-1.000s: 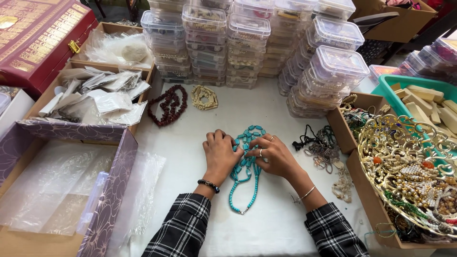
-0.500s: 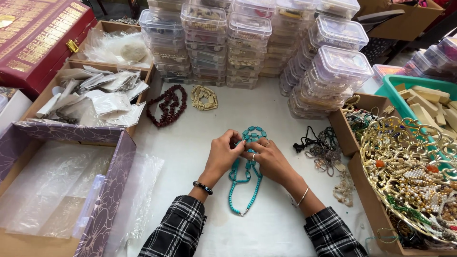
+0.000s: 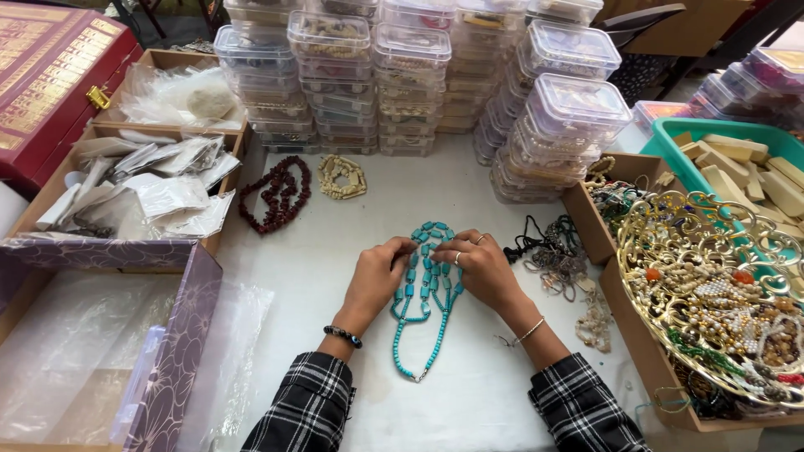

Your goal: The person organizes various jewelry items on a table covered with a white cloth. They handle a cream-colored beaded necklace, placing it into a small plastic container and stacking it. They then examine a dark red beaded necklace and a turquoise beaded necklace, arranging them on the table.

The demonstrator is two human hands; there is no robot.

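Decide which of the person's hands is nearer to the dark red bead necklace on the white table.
Left. The left hand lies right of and below the dark red necklace; the right hand rests farther right, across the turquoise necklace.

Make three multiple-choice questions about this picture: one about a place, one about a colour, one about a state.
1. Where does the dark red necklace lie?
A. left of the cream necklace
B. inside the gold basket
C. on the red box

2. What colour is the necklace under the hands?
A. black
B. turquoise
C. yellow

3. How is that necklace?
A. hanging in the air
B. packed in a bag
C. flat on the white table

Answers: 1 A, it lies beside the cream one. 2 B, its beads are blue-green. 3 C, the left hand and right hand press it onto the table.
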